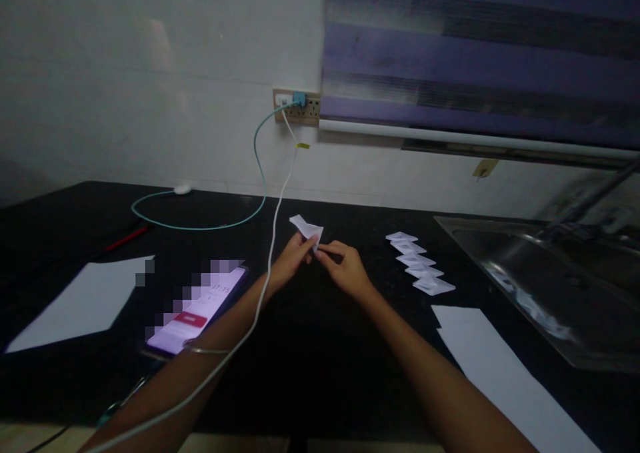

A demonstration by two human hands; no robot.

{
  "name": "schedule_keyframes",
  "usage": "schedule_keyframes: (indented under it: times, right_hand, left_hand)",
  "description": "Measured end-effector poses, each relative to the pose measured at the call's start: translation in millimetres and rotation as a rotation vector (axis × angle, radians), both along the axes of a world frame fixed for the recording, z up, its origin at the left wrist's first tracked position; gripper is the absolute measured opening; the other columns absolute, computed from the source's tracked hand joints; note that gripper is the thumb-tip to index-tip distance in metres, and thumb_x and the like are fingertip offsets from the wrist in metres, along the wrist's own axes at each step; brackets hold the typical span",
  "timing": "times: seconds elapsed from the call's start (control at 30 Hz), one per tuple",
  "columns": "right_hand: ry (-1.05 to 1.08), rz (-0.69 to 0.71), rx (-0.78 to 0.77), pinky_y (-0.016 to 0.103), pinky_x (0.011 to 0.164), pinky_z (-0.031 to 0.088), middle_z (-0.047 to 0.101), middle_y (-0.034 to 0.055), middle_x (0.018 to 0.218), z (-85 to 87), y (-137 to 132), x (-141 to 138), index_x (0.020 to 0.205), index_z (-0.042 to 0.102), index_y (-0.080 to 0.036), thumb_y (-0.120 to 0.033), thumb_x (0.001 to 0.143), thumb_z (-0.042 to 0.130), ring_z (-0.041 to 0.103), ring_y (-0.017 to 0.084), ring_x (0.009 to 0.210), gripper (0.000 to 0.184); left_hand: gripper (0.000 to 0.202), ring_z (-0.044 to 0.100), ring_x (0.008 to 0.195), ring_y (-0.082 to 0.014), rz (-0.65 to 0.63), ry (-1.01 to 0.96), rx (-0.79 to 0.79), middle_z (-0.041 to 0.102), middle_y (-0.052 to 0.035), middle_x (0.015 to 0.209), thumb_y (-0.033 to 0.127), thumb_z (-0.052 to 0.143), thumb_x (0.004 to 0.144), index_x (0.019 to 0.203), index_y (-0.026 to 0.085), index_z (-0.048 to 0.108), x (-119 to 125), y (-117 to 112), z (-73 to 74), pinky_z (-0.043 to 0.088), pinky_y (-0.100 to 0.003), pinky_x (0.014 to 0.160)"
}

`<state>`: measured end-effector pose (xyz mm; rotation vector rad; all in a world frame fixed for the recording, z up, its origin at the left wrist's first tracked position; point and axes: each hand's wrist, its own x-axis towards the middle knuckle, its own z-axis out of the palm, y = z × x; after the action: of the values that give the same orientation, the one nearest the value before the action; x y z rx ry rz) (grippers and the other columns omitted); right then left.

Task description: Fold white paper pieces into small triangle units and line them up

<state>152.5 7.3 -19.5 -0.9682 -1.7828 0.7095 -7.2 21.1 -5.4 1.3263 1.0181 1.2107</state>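
Above the dark countertop, both my hands hold one small folded piece of white paper [309,228]. My left hand [291,256] grips it from below and the left, thumb pressed against its face. The fingertips of my right hand [345,264] pinch its lower right corner. The paper has slanted folds and pointed ends. To the right of my hands, several small folded white paper pieces [417,264] lie in an overlapping slanted row. Nearer to me on the right are long white paper strips or sheets [500,356].
On the left lie a white sheet [85,300], a lit phone [200,310] and a red pen-like item [127,238]. A white cable [273,240] crosses over my left forearm from the wall outlet [297,108]. A teal cable [220,227] loops behind. A metal sink [550,286] sits right.
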Motion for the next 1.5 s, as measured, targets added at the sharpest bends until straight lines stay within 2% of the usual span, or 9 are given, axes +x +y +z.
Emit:
schedule_keyframes:
  times: [0.13,0.27,0.4,0.53,0.7,0.87,1.07,1.33,1.5]
  right_hand:
    - [0.269,-0.036,-0.212,0.027,0.059,0.045,0.066,0.0037,0.077,2.9,5,4,0.094,0.076,-0.017,-0.045,0.084,0.065,0.059,0.015,0.067,0.032]
    - [0.481,0.011,-0.403,0.024,0.051,0.045,0.061,-0.001,0.065,3.9,9,7,0.085,0.071,-0.017,-0.048,0.075,0.073,0.053,0.011,0.054,0.033]
    - [0.524,0.073,-0.508,0.023,0.051,0.048,0.061,-0.0025,0.064,3.5,8,5,0.08,0.069,-0.017,-0.043,0.069,0.078,0.054,0.009,0.053,0.029]
    - [0.496,0.108,-0.512,0.022,0.051,0.049,0.062,-0.0022,0.065,5.8,6,5,0.08,0.07,-0.018,-0.041,0.068,0.079,0.056,0.009,0.052,0.028]
    - [0.518,0.149,-0.523,0.023,0.054,0.052,0.062,-0.0018,0.066,8.6,4,7,0.081,0.071,-0.018,-0.047,0.069,0.081,0.057,0.009,0.055,0.033]
    - [0.474,0.137,-0.51,0.021,0.052,0.052,0.06,-0.0014,0.065,5.9,5,8,0.076,0.069,-0.017,-0.05,0.071,0.079,0.056,0.009,0.057,0.035]
    - [0.488,0.022,-0.482,0.023,0.046,0.05,0.046,-0.0047,0.06,7.4,8,9,0.068,0.064,-0.019,-0.055,0.068,0.077,0.046,0.009,0.054,0.039]
    - [0.472,-0.039,-0.327,0.026,0.047,0.044,0.059,-0.0028,0.059,13.4,3,6,0.083,0.068,-0.018,-0.043,0.067,0.079,0.051,0.011,0.049,0.032]
    - [0.449,0.033,-0.335,0.024,0.047,0.047,0.065,0.0,0.066,13.1,2,6,0.085,0.071,-0.017,-0.046,0.07,0.079,0.056,0.012,0.054,0.034]
  left_hand:
    - [0.046,0.057,0.077,-0.0172,0.032,0.002,0.042,0.061,-0.003,0.086,0.054,0.063,0.082,0.108,0.016,0.057,-3,2,-3.1,0.043,-0.027,0.067]
    - [0.038,0.058,0.091,-0.0208,-0.048,0.275,0.126,0.062,-0.0043,0.091,0.053,0.049,0.094,0.103,0.017,0.057,-4,-4,-4.4,0.045,-0.031,0.08]
    - [0.038,0.057,0.092,-0.0207,-0.146,0.469,0.225,0.061,-0.003,0.087,0.052,0.04,0.099,0.095,0.019,0.057,-4,-10,-5.0,0.042,-0.031,0.087]
    - [0.038,0.057,0.083,-0.0193,-0.114,0.504,0.224,0.058,-0.0003,0.077,0.052,0.036,0.101,0.093,0.021,0.055,-3,-11,-5.2,0.042,-0.03,0.081]
    - [0.038,0.054,0.077,-0.0172,-0.081,0.535,0.235,0.058,0.0009,0.08,0.053,0.033,0.102,0.098,0.02,0.053,-3,-11,-3.4,0.039,-0.029,0.072]
    - [0.035,0.054,0.08,-0.0168,-0.118,0.493,0.243,0.059,-0.0004,0.085,0.049,0.037,0.1,0.097,0.019,0.054,-4,-13,-0.6,0.04,-0.028,0.074]
    - [0.034,0.056,0.087,-0.0197,-0.194,0.488,0.235,0.062,-0.0028,0.089,0.051,0.046,0.096,0.096,0.019,0.057,-4,-15,1.2,0.044,-0.03,0.079]
    - [0.036,0.055,0.084,-0.0187,-0.192,0.471,0.2,0.06,-0.0015,0.085,0.053,0.044,0.097,0.096,0.02,0.058,-4,-10,-5.3,0.045,-0.029,0.078]
    - [0.035,0.057,0.085,-0.0192,-0.142,0.433,0.233,0.061,-0.0022,0.084,0.051,0.043,0.098,0.096,0.02,0.059,-4,-5,-11.4,0.045,-0.028,0.079]
